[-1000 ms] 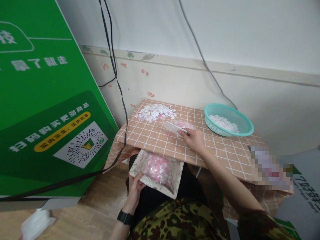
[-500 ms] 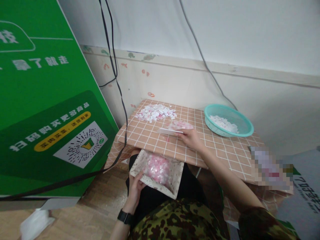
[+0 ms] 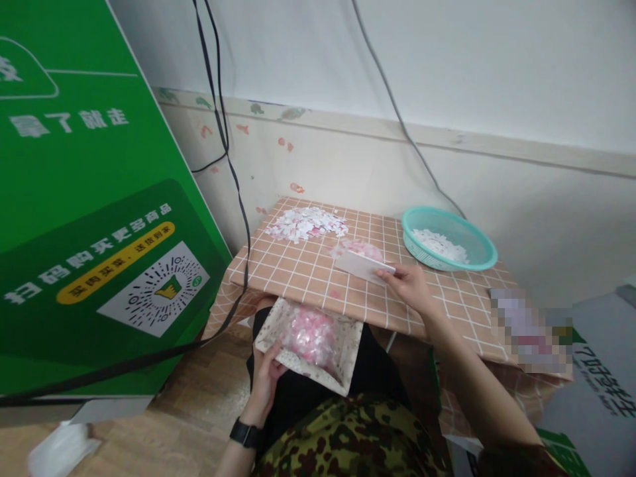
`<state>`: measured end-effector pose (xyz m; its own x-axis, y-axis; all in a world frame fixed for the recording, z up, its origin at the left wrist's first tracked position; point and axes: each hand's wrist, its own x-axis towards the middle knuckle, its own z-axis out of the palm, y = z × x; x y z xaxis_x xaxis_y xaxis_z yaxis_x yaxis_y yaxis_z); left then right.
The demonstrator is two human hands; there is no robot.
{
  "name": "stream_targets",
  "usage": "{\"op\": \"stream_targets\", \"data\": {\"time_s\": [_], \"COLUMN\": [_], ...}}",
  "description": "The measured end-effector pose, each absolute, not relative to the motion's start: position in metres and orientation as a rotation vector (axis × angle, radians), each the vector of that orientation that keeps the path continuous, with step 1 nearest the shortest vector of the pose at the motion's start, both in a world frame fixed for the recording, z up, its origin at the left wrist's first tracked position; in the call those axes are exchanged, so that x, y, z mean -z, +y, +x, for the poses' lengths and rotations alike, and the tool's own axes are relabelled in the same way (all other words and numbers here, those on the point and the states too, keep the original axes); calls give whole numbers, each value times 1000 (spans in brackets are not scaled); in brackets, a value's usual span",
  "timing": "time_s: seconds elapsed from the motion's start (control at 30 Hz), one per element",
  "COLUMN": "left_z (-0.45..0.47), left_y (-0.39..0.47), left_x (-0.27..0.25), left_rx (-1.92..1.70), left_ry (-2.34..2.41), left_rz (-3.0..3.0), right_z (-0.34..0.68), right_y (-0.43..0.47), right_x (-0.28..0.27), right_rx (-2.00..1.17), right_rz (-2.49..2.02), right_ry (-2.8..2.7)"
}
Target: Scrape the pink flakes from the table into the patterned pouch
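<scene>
My left hand [image 3: 268, 371] grips the near left edge of a speckled cream tray [image 3: 342, 381] on my lap, its far side tucked against the table edge. Inside the tray lie pink pieces in shiny clear plastic [image 3: 312, 334]. Over the table, my right hand [image 3: 410, 286] pinches the right end of a flat white card [image 3: 362, 266]. Just beyond the card is a small heap of pink pieces [image 3: 365, 248], partly hidden by it. Farther back on the left spreads a larger pile of white and pink paper bits [image 3: 305, 224].
A turquoise basket [image 3: 489, 255] holding white pieces stands at the table's right rear. The table has a brown checked cloth [image 3: 298, 268]. Left stands a green printed panel [image 3: 89, 172], with a black strap [image 3: 241, 225] hanging before it. A grey printed box [image 3: 596, 371] is at the right.
My right hand has moved right and slightly nearer with the card, whose broad face now shows more. My left hand keeps its hold on the tray. The view has shifted slightly.
</scene>
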<state>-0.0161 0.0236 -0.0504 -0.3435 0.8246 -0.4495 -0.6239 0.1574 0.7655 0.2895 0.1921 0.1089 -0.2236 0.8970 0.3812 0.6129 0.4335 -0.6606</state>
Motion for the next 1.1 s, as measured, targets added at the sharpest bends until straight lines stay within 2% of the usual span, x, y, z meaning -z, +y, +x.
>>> {"op": "stream_targets", "data": {"time_s": [0.17,0.4,0.7,1.1], "left_z": [-15,-14,-16,-13], "left_y": [24,23,24,24], "left_x": [47,43,48,44], "left_rx": [-1520,-1519,-1512,-1520], "left_ry": [1226,1217,1206,1223], "left_rz": [222,230,236,228], "right_z": [271,248,267,268], "right_y": [173,128,202,213], "right_x": [-99,-97,-105,-112], "right_rx": [-420,-475,-126,-224], "right_rz": [-1248,-939,-1409,-1346], "right_ry": [-2026,-2232,-1945,-2024]}}
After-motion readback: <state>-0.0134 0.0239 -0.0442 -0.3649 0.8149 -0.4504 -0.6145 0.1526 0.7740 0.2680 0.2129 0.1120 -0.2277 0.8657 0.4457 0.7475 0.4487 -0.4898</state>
